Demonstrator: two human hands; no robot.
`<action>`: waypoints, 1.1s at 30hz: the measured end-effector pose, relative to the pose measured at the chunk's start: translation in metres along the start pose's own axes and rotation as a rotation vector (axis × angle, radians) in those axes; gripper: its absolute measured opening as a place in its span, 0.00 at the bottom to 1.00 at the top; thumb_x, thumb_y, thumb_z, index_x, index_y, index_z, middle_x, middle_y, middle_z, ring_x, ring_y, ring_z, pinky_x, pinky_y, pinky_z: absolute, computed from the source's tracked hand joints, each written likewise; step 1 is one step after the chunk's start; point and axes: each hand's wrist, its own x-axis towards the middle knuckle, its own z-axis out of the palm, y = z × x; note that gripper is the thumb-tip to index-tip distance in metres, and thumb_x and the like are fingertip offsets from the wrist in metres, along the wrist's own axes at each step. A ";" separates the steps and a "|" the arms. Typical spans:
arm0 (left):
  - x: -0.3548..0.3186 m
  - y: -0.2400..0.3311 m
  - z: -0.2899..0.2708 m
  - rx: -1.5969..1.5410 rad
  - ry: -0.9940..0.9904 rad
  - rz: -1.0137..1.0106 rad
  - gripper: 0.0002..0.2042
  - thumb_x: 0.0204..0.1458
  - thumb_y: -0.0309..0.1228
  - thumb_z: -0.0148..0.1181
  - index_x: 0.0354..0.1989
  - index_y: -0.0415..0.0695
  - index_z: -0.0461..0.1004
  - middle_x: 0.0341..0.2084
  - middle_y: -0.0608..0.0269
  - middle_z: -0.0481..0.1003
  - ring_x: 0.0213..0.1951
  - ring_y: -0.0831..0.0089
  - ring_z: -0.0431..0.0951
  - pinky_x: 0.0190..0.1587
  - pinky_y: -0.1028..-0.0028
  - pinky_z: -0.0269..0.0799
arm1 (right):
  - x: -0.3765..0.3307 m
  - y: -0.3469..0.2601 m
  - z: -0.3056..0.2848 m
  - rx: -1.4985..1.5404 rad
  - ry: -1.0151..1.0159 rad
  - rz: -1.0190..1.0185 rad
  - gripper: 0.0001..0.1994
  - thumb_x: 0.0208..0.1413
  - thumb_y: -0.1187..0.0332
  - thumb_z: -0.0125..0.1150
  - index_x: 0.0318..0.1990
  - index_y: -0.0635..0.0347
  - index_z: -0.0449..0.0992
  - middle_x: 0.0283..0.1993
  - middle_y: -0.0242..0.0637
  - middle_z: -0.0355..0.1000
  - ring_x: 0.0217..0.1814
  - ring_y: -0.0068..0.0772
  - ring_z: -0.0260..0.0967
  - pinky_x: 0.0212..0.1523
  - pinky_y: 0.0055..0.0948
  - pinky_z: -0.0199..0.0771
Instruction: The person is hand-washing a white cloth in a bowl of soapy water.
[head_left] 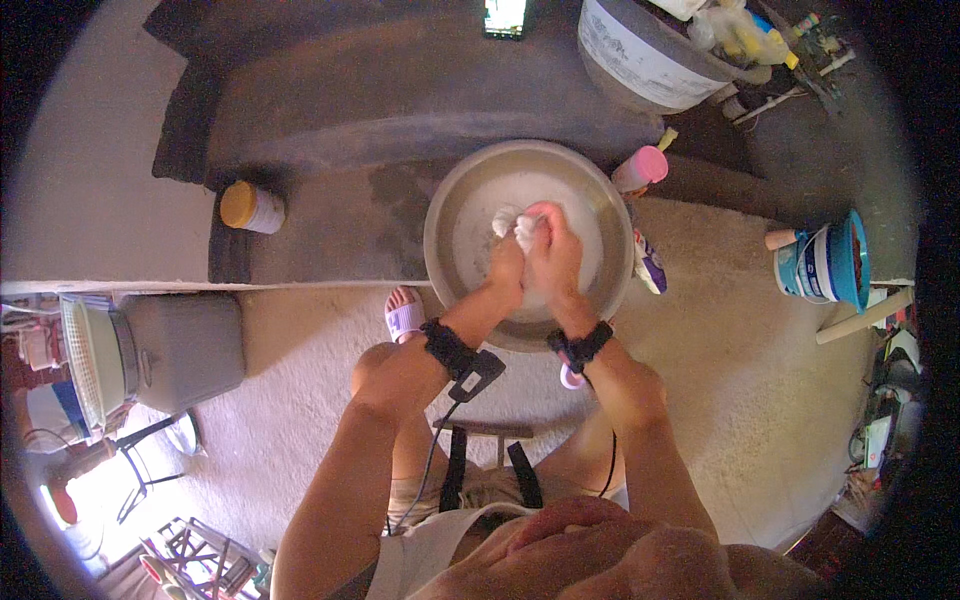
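A wide metal basin (440, 250) with whitish, sudsy water (475, 215) stands before me. Over its middle my left hand (508, 265) and my right hand (556, 255) are close together, both closed on a bunched white cloth (507, 220). Part of the cloth sticks out beyond my left fingers, and the rest is hidden in my grip. My right hand is slightly blurred.
Right of the basin are a pink-lidded container (640, 168) and a packet (649, 264). A yellow-lidded jar (252, 207) sits on the dark ledge (330, 235) at left. Farther off are a lit phone (505, 18), a large tub (650, 60) and a blue bucket (850, 262).
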 end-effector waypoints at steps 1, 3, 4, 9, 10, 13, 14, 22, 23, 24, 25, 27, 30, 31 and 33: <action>0.007 -0.009 -0.015 -0.280 -0.112 0.033 0.17 0.58 0.38 0.40 0.49 0.42 0.64 0.43 0.56 0.70 0.44 0.67 0.70 0.41 0.67 0.69 | -0.005 -0.010 0.010 0.017 -0.006 -0.011 0.07 0.55 0.72 0.45 0.38 0.51 0.69 0.27 0.45 0.71 0.27 0.53 0.69 0.28 0.45 0.65; -0.001 -0.004 0.002 -0.143 -0.056 0.071 0.17 0.56 0.41 0.43 0.45 0.41 0.68 0.38 0.58 0.72 0.39 0.69 0.72 0.37 0.68 0.69 | -0.018 -0.007 0.003 0.030 0.020 -0.135 0.08 0.55 0.73 0.44 0.39 0.51 0.68 0.25 0.46 0.70 0.27 0.53 0.68 0.27 0.46 0.65; -0.006 -0.001 0.013 -0.003 -0.001 0.115 0.18 0.55 0.43 0.47 0.41 0.40 0.72 0.32 0.60 0.74 0.33 0.71 0.74 0.33 0.69 0.69 | -0.016 0.002 -0.006 0.012 0.025 -0.127 0.08 0.55 0.73 0.44 0.39 0.51 0.68 0.25 0.46 0.70 0.27 0.53 0.68 0.27 0.46 0.65; 0.000 -0.015 0.014 0.132 0.075 0.191 0.15 0.54 0.33 0.47 0.48 0.40 0.64 0.41 0.54 0.71 0.43 0.61 0.72 0.44 0.65 0.68 | 0.014 0.032 -0.019 -0.124 -0.074 0.188 0.08 0.55 0.73 0.45 0.39 0.50 0.68 0.26 0.45 0.71 0.28 0.51 0.70 0.28 0.44 0.66; 0.003 -0.021 0.011 0.277 0.059 0.418 0.15 0.52 0.31 0.50 0.48 0.39 0.64 0.41 0.51 0.71 0.43 0.58 0.72 0.44 0.65 0.68 | 0.016 0.035 -0.017 -0.135 -0.077 0.218 0.07 0.55 0.72 0.45 0.39 0.51 0.68 0.26 0.45 0.71 0.29 0.51 0.70 0.28 0.43 0.66; 0.006 -0.029 0.001 0.097 0.048 0.366 0.18 0.55 0.42 0.46 0.41 0.39 0.71 0.32 0.60 0.73 0.31 0.71 0.74 0.32 0.68 0.70 | -0.011 0.006 0.001 -0.002 -0.025 -0.052 0.07 0.55 0.71 0.45 0.39 0.51 0.68 0.26 0.46 0.71 0.29 0.52 0.70 0.28 0.44 0.66; 0.006 -0.029 0.004 0.094 0.053 0.363 0.18 0.55 0.42 0.46 0.41 0.39 0.71 0.32 0.60 0.73 0.31 0.71 0.74 0.32 0.68 0.70 | -0.012 0.005 0.002 -0.003 -0.032 -0.050 0.07 0.55 0.71 0.45 0.39 0.51 0.68 0.26 0.46 0.71 0.29 0.52 0.70 0.28 0.44 0.66; 0.014 -0.038 0.005 0.069 0.154 0.132 0.17 0.54 0.38 0.45 0.47 0.40 0.66 0.39 0.51 0.71 0.40 0.61 0.72 0.38 0.64 0.68 | 0.004 0.022 -0.004 -0.056 -0.079 0.265 0.06 0.57 0.69 0.45 0.39 0.51 0.68 0.27 0.45 0.72 0.29 0.52 0.70 0.30 0.44 0.66; 0.017 -0.039 -0.003 0.173 0.110 0.252 0.22 0.56 0.47 0.43 0.47 0.41 0.69 0.35 0.58 0.73 0.35 0.70 0.73 0.31 0.68 0.70 | -0.002 0.011 0.004 -0.009 -0.026 0.071 0.06 0.56 0.72 0.45 0.38 0.54 0.69 0.26 0.44 0.70 0.27 0.45 0.69 0.29 0.39 0.66; 0.021 -0.040 -0.010 0.178 0.124 0.258 0.22 0.56 0.47 0.43 0.47 0.41 0.69 0.35 0.58 0.73 0.35 0.70 0.73 0.31 0.68 0.70 | -0.007 0.000 0.011 0.042 0.028 -0.123 0.07 0.55 0.74 0.44 0.38 0.56 0.69 0.25 0.43 0.69 0.25 0.39 0.68 0.27 0.34 0.65; 0.022 -0.036 -0.006 0.199 0.149 0.172 0.22 0.56 0.47 0.43 0.47 0.41 0.68 0.35 0.58 0.72 0.35 0.69 0.73 0.32 0.68 0.70 | -0.013 -0.007 0.010 0.060 0.024 -0.128 0.07 0.55 0.74 0.45 0.39 0.55 0.68 0.27 0.44 0.70 0.27 0.43 0.70 0.28 0.37 0.66; 0.014 -0.024 0.009 0.245 0.182 -0.018 0.22 0.56 0.48 0.43 0.47 0.41 0.68 0.36 0.57 0.72 0.36 0.68 0.73 0.34 0.67 0.70 | -0.010 0.007 -0.003 -0.051 -0.017 -0.066 0.07 0.55 0.73 0.45 0.40 0.54 0.68 0.27 0.44 0.70 0.27 0.45 0.70 0.27 0.38 0.66; 0.006 0.003 0.033 0.287 0.199 -0.192 0.23 0.56 0.48 0.43 0.48 0.40 0.68 0.37 0.57 0.72 0.37 0.67 0.73 0.36 0.66 0.70 | 0.009 0.037 -0.030 -0.317 -0.035 0.068 0.09 0.56 0.69 0.47 0.44 0.48 0.66 0.24 0.42 0.70 0.27 0.49 0.70 0.26 0.43 0.65; 0.006 0.013 0.036 0.353 0.216 -0.225 0.19 0.57 0.42 0.41 0.48 0.40 0.67 0.36 0.53 0.72 0.37 0.63 0.73 0.35 0.64 0.70 | 0.017 0.034 -0.034 -0.379 -0.054 0.116 0.09 0.55 0.68 0.49 0.44 0.47 0.66 0.24 0.43 0.71 0.27 0.49 0.70 0.26 0.44 0.65; 0.013 0.008 0.032 0.419 0.230 -0.257 0.16 0.57 0.35 0.38 0.48 0.39 0.66 0.34 0.49 0.72 0.37 0.58 0.74 0.35 0.62 0.70 | 0.023 0.027 -0.040 -0.442 -0.121 0.227 0.10 0.55 0.64 0.51 0.45 0.47 0.66 0.25 0.42 0.72 0.29 0.47 0.71 0.27 0.44 0.66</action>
